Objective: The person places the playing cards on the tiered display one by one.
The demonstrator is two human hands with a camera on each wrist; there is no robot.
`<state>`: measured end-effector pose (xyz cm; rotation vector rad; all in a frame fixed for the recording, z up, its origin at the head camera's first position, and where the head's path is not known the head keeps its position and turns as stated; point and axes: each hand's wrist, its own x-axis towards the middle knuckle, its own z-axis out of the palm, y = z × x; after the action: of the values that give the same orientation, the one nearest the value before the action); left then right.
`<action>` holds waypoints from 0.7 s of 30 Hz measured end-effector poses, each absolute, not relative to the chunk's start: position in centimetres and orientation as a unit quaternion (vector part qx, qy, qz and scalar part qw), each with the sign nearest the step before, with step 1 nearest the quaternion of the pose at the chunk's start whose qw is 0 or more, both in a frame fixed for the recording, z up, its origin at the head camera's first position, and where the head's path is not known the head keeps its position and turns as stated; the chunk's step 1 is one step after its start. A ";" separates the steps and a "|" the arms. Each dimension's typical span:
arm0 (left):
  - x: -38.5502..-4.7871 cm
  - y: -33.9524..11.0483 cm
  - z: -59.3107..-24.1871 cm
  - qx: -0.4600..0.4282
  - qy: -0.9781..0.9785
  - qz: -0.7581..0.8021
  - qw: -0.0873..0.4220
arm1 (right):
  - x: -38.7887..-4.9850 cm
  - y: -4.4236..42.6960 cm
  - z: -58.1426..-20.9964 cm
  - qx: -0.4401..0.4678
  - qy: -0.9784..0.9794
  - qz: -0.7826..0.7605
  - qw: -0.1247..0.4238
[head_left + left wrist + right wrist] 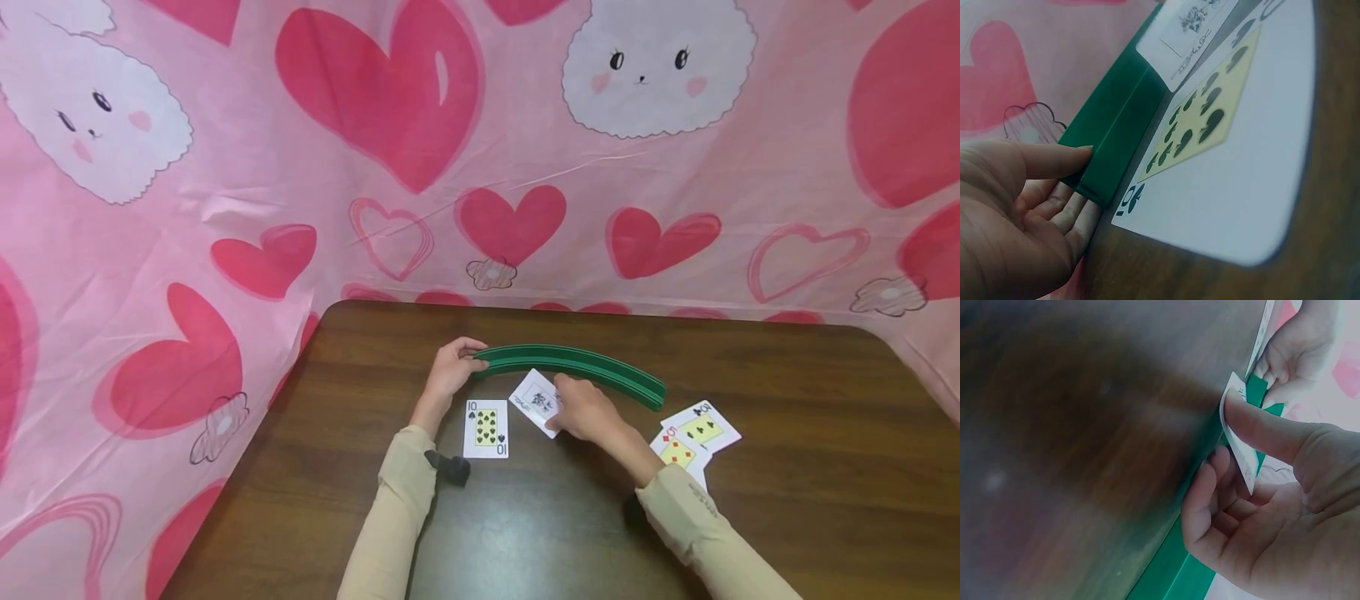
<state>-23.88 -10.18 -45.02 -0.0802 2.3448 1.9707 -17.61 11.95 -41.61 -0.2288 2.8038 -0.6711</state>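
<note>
A curved green card holder (577, 360) lies near the table's back edge. My left hand (450, 367) grips its left end; in the left wrist view the thumb of that hand (1016, 212) lies on the green holder (1113, 125) with the fingers behind. My right hand (588, 410) pinches a joker card (537, 401) in front of the holder. The right wrist view shows this hand (1272, 500) with its thumb on the tilted white card (1241, 444). A ten of spades (486, 429) lies face up beside the left hand, also large in the left wrist view (1247, 206).
At the right, by the right forearm, overlapping face-up cards lie on the brown table (810, 417), a five of diamonds (677, 452) and a clubs card (702, 426) among them. A pink cloth with hearts (517, 150) hangs behind and at the left.
</note>
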 end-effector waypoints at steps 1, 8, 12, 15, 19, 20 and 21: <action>-23.9 -10.2 -45.0 -0.026 0.765 0.642 0.039 | -17.7 12.1 -41.6 -0.077 0.963 -0.228 0.124; -23.9 -10.2 -45.0 -0.028 0.768 0.639 0.039 | -18.0 12.9 -41.6 -0.069 0.962 -0.226 0.135; -23.8 -10.2 -45.0 -0.029 0.770 0.636 0.041 | -18.1 13.6 -41.6 -0.062 0.962 -0.229 0.136; -23.8 -10.2 -45.1 -0.032 0.771 0.634 0.041 | -18.3 14.0 -41.7 -0.054 0.961 -0.234 0.137; -23.8 -10.2 -45.2 -0.032 0.772 0.633 0.041 | -18.4 14.4 -41.7 -0.049 0.962 -0.233 0.138; -23.8 -10.2 -45.2 -0.032 0.772 0.634 0.041 | -18.5 14.6 -41.7 -0.051 0.962 -0.230 0.136; -23.8 -10.3 -45.2 -0.032 0.772 0.634 0.041 | -18.5 14.6 -41.6 -0.053 0.963 -0.228 0.135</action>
<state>-23.83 -10.26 -45.23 -0.0979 2.3637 1.9410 -18.48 14.65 -41.64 -0.1532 2.7887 -0.6611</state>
